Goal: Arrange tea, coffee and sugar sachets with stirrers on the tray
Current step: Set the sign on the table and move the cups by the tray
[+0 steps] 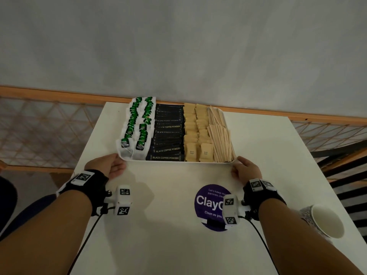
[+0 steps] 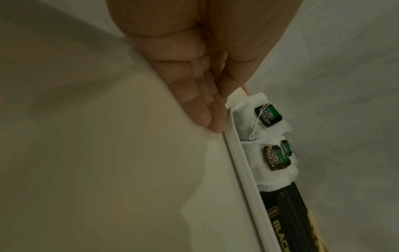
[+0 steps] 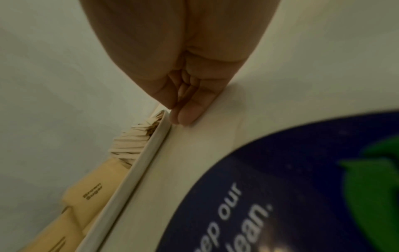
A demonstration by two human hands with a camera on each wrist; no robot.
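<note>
A white tray [image 1: 178,162] sits at the far middle of the white table. It holds green-tagged tea bags [image 1: 137,126] on the left, then black coffee sachets [image 1: 168,133], tan sugar sachets [image 1: 195,132] and wooden stirrers [image 1: 220,135] on the right. My left hand [image 1: 116,164] lies at the tray's near left corner. Its straight fingers [image 2: 207,116] rest along the rim [image 2: 244,172] and the thumb sits over the corner. My right hand [image 1: 241,165] touches the near right corner, fingertips [image 3: 185,117] on the table against the rim [image 3: 138,170]. Neither hand holds a sachet.
A round purple sticker [image 1: 210,205] lies on the table near my right wrist. A paper cup [image 1: 325,221] lies on its side by the right edge. The tray's far end is close to the wall and a wooden rail [image 1: 59,94].
</note>
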